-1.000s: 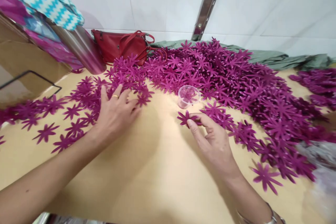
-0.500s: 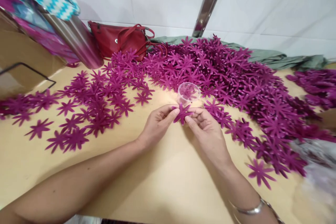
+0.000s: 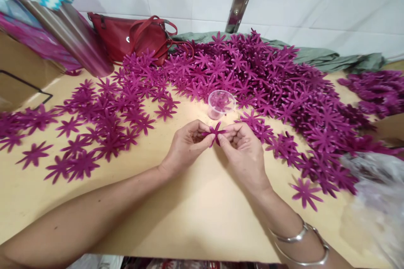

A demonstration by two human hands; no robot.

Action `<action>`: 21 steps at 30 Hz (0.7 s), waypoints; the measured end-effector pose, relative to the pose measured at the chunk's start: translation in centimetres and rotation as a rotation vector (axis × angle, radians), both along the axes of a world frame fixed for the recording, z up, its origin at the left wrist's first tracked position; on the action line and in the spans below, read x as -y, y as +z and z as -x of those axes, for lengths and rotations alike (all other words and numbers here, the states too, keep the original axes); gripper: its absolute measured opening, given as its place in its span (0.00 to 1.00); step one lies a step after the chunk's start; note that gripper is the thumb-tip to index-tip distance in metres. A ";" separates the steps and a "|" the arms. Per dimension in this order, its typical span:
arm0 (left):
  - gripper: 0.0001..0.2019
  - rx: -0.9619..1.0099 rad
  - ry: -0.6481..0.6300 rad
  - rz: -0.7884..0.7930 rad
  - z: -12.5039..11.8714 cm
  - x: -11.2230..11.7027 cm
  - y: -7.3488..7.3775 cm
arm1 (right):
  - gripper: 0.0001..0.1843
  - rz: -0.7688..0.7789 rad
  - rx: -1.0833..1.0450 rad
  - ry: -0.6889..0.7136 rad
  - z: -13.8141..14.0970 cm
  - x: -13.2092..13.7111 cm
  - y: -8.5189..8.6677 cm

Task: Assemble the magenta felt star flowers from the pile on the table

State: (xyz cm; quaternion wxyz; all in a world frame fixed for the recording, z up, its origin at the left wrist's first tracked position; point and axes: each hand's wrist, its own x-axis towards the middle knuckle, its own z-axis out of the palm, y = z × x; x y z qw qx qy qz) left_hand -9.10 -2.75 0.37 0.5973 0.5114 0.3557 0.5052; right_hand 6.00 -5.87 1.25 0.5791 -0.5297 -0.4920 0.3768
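Observation:
Between my two hands, over the middle of the table, is a purple star-shaped fabric flower (image 3: 216,132). My left hand (image 3: 186,145) pinches its petals from the left, thumb on top. From the other side my right hand (image 3: 243,147) pinches it too, and the thumbs nearly meet at its centre. Fingers cover part of the petals. Just beyond the hands stands a small clear plastic cup (image 3: 221,103), and what it contains is hard to make out. A large heap of the same purple flowers (image 3: 252,71) lies behind the cup and to the right.
More loose flowers (image 3: 110,122) are scattered on the left of the table (image 3: 176,218). A red handbag (image 3: 126,38), a tall metallic tumbler (image 3: 69,33) and a cardboard box (image 3: 22,67) stand at the back left. A clear plastic bag (image 3: 378,206) lies at the right edge.
My hands have drawn closer together on the flower, and its petals now look pinched up at the middle. The whole view has shifted slightly.

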 end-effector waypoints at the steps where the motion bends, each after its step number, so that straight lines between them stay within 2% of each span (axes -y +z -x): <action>1: 0.12 -0.016 0.015 -0.004 0.0 0.0 0.0 | 0.09 0.007 -0.002 0.015 -0.1 0.0 0.0; 4: 0.12 -0.012 -0.035 -0.006 0.1 -0.1 0.3 | 0.10 0.018 -0.013 0.082 -0.2 0.1 0.2; 6: 0.13 0.035 -0.096 0.009 0.2 -0.3 0.5 | 0.17 -0.026 0.065 0.126 -0.1 0.3 0.3; 9: 0.16 0.138 -0.138 0.087 0.4 -0.6 0.8 | 0.30 -0.181 0.390 0.144 0.4 0.7 0.1; 11: 0.21 0.187 -0.171 0.152 0.5 -0.7 0.9 | 0.32 -0.265 0.638 0.119 0.5 0.9 -0.2; 13: 0.23 0.201 -0.221 0.180 0.6 -0.7 1.1 | 0.29 -0.309 0.782 0.100 0.4 0.8 -0.3; 15: 0.21 0.192 -0.253 0.165 0.7 -0.6 1.2 | 0.28 -0.339 0.794 0.127 0.0 0.6 -0.3; 18: 0.21 0.163 -0.264 0.133 0.7 -0.5 1.4 | 0.28 -0.378 0.700 0.181 -0.4 0.4 0.2; 21: 0.23 0.151 -0.257 0.122 0.9 -0.4 1.4 | 0.20 -0.377 0.619 0.176 -0.5 0.7 1.2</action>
